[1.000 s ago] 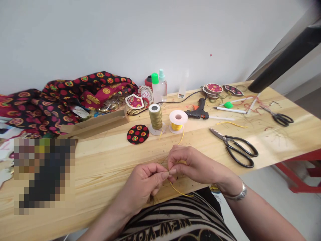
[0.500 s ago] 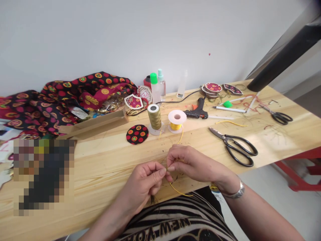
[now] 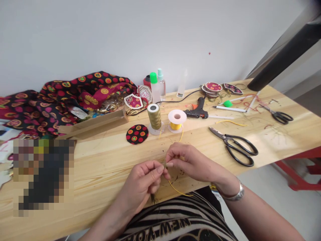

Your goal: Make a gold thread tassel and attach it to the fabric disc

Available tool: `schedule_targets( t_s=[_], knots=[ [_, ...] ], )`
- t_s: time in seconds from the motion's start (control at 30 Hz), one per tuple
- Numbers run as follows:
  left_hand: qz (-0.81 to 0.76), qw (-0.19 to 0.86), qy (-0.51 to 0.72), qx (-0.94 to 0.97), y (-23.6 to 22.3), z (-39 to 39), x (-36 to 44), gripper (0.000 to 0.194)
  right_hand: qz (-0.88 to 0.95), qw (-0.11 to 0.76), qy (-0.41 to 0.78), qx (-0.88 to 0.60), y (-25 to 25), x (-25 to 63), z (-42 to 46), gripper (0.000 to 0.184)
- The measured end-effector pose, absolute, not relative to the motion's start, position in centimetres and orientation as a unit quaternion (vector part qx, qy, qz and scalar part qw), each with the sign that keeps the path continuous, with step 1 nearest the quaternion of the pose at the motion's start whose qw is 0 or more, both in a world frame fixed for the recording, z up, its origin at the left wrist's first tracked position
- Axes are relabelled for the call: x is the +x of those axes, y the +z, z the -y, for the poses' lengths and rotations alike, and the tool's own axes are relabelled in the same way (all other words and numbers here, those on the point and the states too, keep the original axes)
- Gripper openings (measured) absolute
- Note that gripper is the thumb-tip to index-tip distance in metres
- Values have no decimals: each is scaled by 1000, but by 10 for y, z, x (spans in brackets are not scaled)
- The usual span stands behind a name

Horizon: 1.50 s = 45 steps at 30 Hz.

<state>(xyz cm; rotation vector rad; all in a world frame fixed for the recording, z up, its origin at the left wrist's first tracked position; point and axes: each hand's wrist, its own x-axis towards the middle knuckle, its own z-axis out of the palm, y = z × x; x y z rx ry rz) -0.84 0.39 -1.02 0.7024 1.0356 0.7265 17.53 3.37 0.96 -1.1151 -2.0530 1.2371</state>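
Note:
My left hand (image 3: 147,177) is closed, with thumb and forefinger pinched together. Dark olive thread ends (image 3: 153,198) hang out below it like a tassel; most of the bundle is hidden in the palm. My right hand (image 3: 187,162) meets it fingertip to fingertip, pinching a bit of fine olive thread (image 3: 165,164). A yellow cord (image 3: 179,191) runs from the fingers down to the lap. Beyond the hands stand a cone of olive thread (image 3: 154,118) and a white spool (image 3: 177,117) wound with yellow cord. A round patterned fabric disc (image 3: 137,134) lies left of them.
Large black-handled scissors (image 3: 235,145) lie to the right, a smaller pair (image 3: 281,116) farther off. Behind are a glue gun (image 3: 199,109), bottles (image 3: 154,88) and stacked fabric ornaments (image 3: 212,88). A cardboard box (image 3: 95,126) and patterned cloth (image 3: 57,97) fill the left back.
Both hands have shifted slightly left, still meeting at the fingertips. The pinched thread shows a little more between them. The things on the table stay where they were.

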Motion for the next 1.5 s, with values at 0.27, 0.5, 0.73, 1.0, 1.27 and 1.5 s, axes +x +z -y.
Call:
schedule_targets(
  t_s=[0.27, 0.5, 0.73, 1.0, 1.27, 1.5],
  knots=[
    [-483, 742, 355, 301, -11, -4, -10, 22, 761, 261, 456, -381, 7, 175, -29, 25],
    [-489, 730, 353, 320, -9, -3, -9, 22, 766, 258, 442, -389, 8, 173, -28, 20],
    [-494, 732, 332, 332, -12, -2, -8, 23, 777, 236, 408, -417, 8, 172, -27, 14],
    [-504, 737, 344, 291, -9, -3, -6, 23, 817, 242, 310, -422, 10, 167, -21, 6],
    [-507, 740, 358, 261, -9, -6, -7, 20, 797, 258, 331, -435, 7, 169, -21, 13],
    [-499, 754, 352, 244, -11, -6, -9, 18, 733, 264, 465, -421, 4, 172, -25, 14]
  ],
)
